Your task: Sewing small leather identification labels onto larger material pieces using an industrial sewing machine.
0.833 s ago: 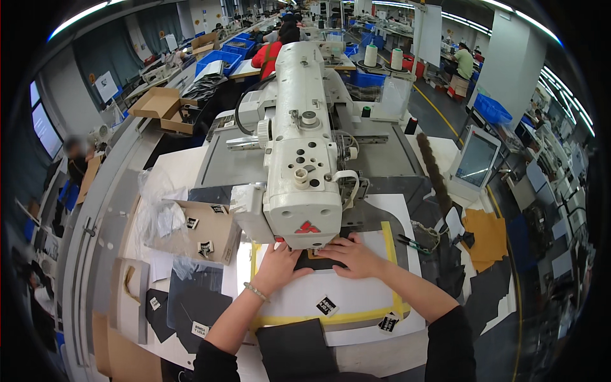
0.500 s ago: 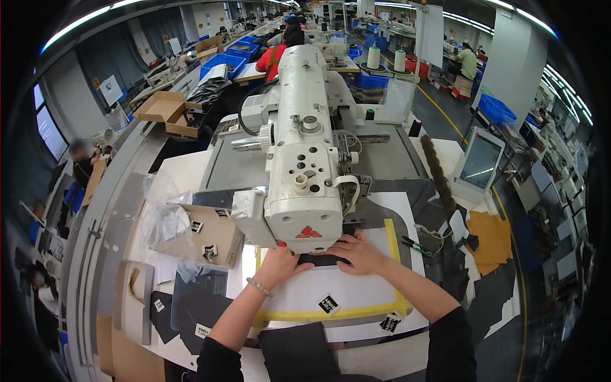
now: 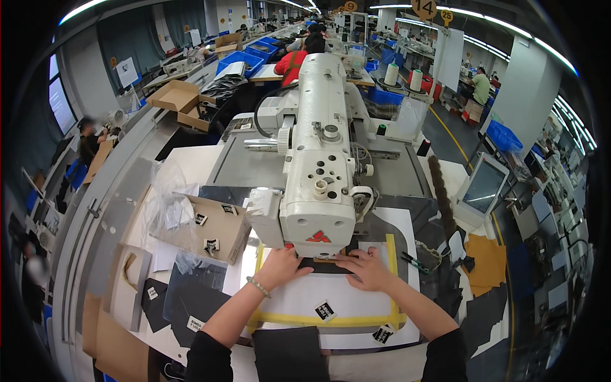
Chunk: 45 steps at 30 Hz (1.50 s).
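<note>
Below the head of a large white industrial sewing machine [image 3: 318, 213], a dark fabric piece [image 3: 328, 268] lies on a white sheet [image 3: 289, 298] edged with yellow tape. My left hand [image 3: 278, 268] rests flat at the piece's left side, thumb stretched toward it, other fingertips partly hidden by the machine. My right hand [image 3: 369, 270] lies at its right side, fingers spread, with its fingertips by a small brownish strip under the needle area. Neither hand grasps anything visible. A black-and-white label [image 3: 324, 311] lies on the sheet nearer me, and another label [image 3: 383, 333] sits at the taped edge.
Left of the machine stands a cardboard box [image 3: 216, 232] with labels and clear plastic. Dark fabric pieces [image 3: 291, 353] lie at the front edge. To the right are green-handled snips [image 3: 414, 261], mustard fabric [image 3: 485, 262] and a control screen [image 3: 482, 181]. People work farther back.
My right hand has shifted slightly right and toward me, its fingers more spread, and the brownish strip under the machine head now shows. My left hand stays at the piece. The whole view has tilted up.
</note>
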Motion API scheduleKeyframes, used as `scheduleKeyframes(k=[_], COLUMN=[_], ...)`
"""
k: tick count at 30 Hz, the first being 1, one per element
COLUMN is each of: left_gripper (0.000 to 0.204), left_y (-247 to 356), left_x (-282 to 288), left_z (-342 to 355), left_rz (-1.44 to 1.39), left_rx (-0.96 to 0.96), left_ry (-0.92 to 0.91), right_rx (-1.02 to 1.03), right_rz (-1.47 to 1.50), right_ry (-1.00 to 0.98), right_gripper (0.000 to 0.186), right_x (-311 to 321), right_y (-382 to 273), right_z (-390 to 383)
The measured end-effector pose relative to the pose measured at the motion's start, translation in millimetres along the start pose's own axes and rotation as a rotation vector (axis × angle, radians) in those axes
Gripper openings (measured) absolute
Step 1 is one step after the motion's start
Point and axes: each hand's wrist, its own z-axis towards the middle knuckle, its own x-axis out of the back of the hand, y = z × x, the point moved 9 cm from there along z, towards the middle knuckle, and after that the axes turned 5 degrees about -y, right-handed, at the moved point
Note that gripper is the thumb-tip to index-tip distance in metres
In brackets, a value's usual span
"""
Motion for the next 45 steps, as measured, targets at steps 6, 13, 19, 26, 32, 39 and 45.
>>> scheduleKeyframes(k=[6,13,19,26,32,39,45], left_gripper=[0.053,0.042,0.038,0.035,0.029,0.033,0.031], left_y=[2,13,8,7,5,11,17], left_x=[-3,14,15,1,11,5,13], left_z=[-6,-30,-12,-5,-15,-14,-15], left_rz=[-0.052,-0.168,-0.334,-0.497,-0.34,-0.256,-0.22], left_rx=[0.045,-0.193,-0.189,-0.236,-0.173,-0.17,-0.163], left_ry=[-0.123,0.068,-0.083,-0.053,0.084,0.047,0.084], right_rx=[0.033,0.076,0.026,0.031,0.021,0.036,0.045], right_rz=[0.01,0.079,0.106,0.039,0.054,0.066,0.098], right_ry=[-0.05,-0.066,-0.067,-0.039,-0.012,0.197,0.31], right_gripper=[0.036,0.034,0.032,0.03,0.027,0.028,0.027], right_x=[-2,-17,-18,-18,-17,5,19], right_y=[-7,-34,-32,-35,-35,-33,-34], right_z=[3,20,24,25,26,14,9])
